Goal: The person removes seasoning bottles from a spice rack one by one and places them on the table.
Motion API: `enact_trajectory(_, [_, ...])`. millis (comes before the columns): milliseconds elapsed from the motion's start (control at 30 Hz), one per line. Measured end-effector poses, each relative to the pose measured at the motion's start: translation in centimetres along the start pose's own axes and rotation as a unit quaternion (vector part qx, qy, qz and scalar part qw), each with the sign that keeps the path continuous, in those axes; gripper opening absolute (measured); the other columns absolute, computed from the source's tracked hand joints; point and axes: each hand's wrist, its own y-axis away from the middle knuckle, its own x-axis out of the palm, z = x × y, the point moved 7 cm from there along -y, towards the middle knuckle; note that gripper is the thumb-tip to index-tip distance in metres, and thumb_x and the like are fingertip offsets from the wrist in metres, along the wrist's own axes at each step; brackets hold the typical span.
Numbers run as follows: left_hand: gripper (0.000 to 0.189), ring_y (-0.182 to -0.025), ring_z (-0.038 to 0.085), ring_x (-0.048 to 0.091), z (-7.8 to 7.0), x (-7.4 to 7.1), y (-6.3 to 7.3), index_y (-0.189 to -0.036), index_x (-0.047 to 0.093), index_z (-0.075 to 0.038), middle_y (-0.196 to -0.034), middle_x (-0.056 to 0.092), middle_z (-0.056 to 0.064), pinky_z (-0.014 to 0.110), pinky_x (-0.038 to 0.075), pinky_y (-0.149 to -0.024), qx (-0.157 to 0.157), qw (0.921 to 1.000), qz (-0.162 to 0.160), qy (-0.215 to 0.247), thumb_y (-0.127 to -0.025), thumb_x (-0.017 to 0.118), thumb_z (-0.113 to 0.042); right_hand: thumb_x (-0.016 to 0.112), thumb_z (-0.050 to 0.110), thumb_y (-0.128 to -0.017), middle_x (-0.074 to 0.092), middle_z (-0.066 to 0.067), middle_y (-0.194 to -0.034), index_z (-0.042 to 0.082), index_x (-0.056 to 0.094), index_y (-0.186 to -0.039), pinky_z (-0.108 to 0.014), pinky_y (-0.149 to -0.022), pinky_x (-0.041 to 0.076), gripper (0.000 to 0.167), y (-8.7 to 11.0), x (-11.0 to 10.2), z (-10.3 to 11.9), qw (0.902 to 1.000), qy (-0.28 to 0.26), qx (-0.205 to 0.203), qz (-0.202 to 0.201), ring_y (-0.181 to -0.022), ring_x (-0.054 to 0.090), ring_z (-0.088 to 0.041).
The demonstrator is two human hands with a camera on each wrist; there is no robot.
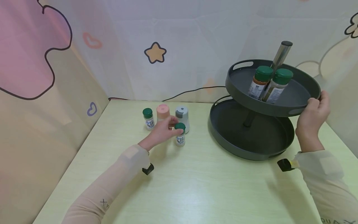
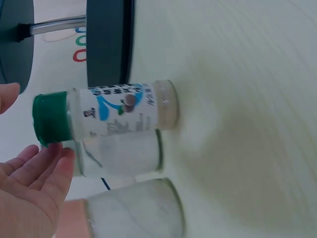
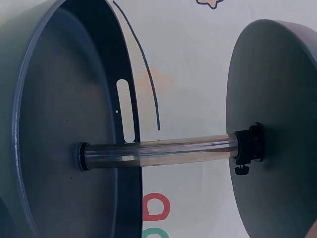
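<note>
My left hand (image 1: pixel 162 130) is at a small green-capped seasoning jar (image 1: pixel 180 140) standing on the table. In the left wrist view, the fingers (image 2: pixel 57 168) meet one side of the green cap (image 2: pixel 52 117), while the thumb (image 2: pixel 9 96) is apart from it on the other side. My right hand (image 1: pixel 313 115) grips the right rim of the upper tray (image 1: pixel 303 85) of a dark two-tier stand. Two green-capped jars, one with reddish-brown contents (image 1: pixel 256 88) and one paler (image 1: pixel 275 90), stand on that tray near the metal pole (image 1: pixel 282 55).
The lower tray (image 1: pixel 237 133) rests on the table (image 1: pixel 195 186) under the upper one. Behind my left hand stand another green-capped jar (image 1: pixel 149 121), a pink-capped jar (image 1: pixel 163 111) and a grey-capped jar (image 1: pixel 183 115). A dark cable (image 1: pixel 195 90) runs along the back wall.
</note>
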Motion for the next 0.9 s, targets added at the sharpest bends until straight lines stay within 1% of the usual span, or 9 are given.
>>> enact_trajectory(167, [0.046,-0.115,0.018,0.047,-2.0,-0.5,-0.1,-0.119,0.045,-0.007,-0.122,0.05,0.006,0.033,0.038,-0.098,0.026,0.9987,-0.044,0.002,-0.082,0.061,-0.029,0.028,-0.001,-0.083,0.044,0.0,-0.075,0.008,0.048,-0.075,-0.018,-0.065,0.031,0.024,0.0,0.0,-0.1,1.0,-0.002,-0.001,0.002,-0.071,0.042,-0.008])
enact_trajectory(233, [0.044,-0.113,0.017,0.048,-2.8,-0.7,-0.1,-0.118,0.047,-0.008,-0.121,0.051,0.004,0.031,0.037,-0.098,0.034,0.9975,-0.062,0.003,-0.082,0.061,-0.029,0.028,-0.001,-0.083,0.044,0.0,-0.075,0.008,0.049,-0.076,-0.018,-0.065,0.031,0.024,0.0,0.0,-0.1,1.0,-0.004,0.0,0.002,-0.071,0.043,-0.008])
enact_trajectory(333, [0.044,-0.112,0.015,0.048,-3.7,-0.8,0.0,-0.119,0.047,-0.01,-0.121,0.052,0.003,0.03,0.037,-0.098,0.041,0.9956,-0.083,0.012,-0.082,0.061,-0.028,0.028,-0.001,-0.083,0.045,-0.001,-0.075,0.007,0.049,-0.077,-0.018,-0.065,0.032,0.024,0.1,0.1,0.0,1.0,-0.005,-0.004,0.003,-0.071,0.043,-0.008])
enact_trajectory(433, [0.042,-0.112,0.015,0.048,-4.4,-0.7,0.0,-0.118,0.048,-0.011,-0.12,0.053,0.002,0.029,0.038,-0.098,0.044,0.994,-0.098,0.025,-0.082,0.061,-0.027,0.028,-0.001,-0.082,0.045,-0.001,-0.075,0.006,0.05,-0.077,-0.018,-0.065,0.032,0.023,0.1,0.1,-0.1,0.9999,-0.01,-0.008,0.004,-0.071,0.044,-0.008])
enact_trajectory(567, [0.041,-0.112,0.014,0.049,-5.2,-0.3,-0.2,-0.117,0.049,-0.012,-0.119,0.054,0.001,0.028,0.038,-0.097,0.057,0.9922,-0.105,0.037,-0.082,0.061,-0.028,0.028,-0.001,-0.082,0.045,-0.001,-0.075,0.006,0.049,-0.077,-0.018,-0.065,0.032,0.022,0.1,0.1,-0.1,0.9999,-0.01,-0.01,0.005,-0.071,0.044,-0.009])
enact_trajectory(667, [0.04,-0.112,0.012,0.049,-6.0,0.1,-0.3,-0.117,0.049,-0.012,-0.118,0.055,0.0,0.027,0.038,-0.097,0.075,0.9909,-0.104,0.039,-0.082,0.061,-0.028,0.028,-0.001,-0.082,0.045,-0.001,-0.075,0.007,0.049,-0.077,-0.018,-0.065,0.032,0.023,0.1,0.0,-0.1,0.9999,-0.008,-0.01,0.004,-0.072,0.044,-0.009])
enact_trajectory(767, [0.04,-0.11,0.011,0.05,-6.9,0.4,-0.3,-0.117,0.05,-0.013,-0.117,0.056,0.0,0.027,0.039,-0.097,0.089,0.9899,-0.106,0.032,-0.081,0.061,-0.028,0.028,-0.001,-0.082,0.045,0.0,-0.077,0.008,0.05,-0.077,-0.018,-0.065,0.032,0.024,0.0,0.0,-0.2,0.9999,-0.005,-0.01,0.004,-0.074,0.044,-0.008])
enact_trajectory(900, [0.041,-0.108,0.011,0.052,-8.4,1.0,-0.4,-0.117,0.05,-0.01,-0.116,0.057,0.002,0.025,0.04,-0.095,0.111,0.988,-0.105,0.02,-0.082,0.061,-0.027,0.028,0.0,-0.082,0.045,-0.001,-0.077,0.007,0.05,-0.078,-0.018,-0.065,0.032,0.023,0.0,-0.1,-0.3,0.9999,-0.009,-0.013,0.005,-0.074,0.044,-0.008])
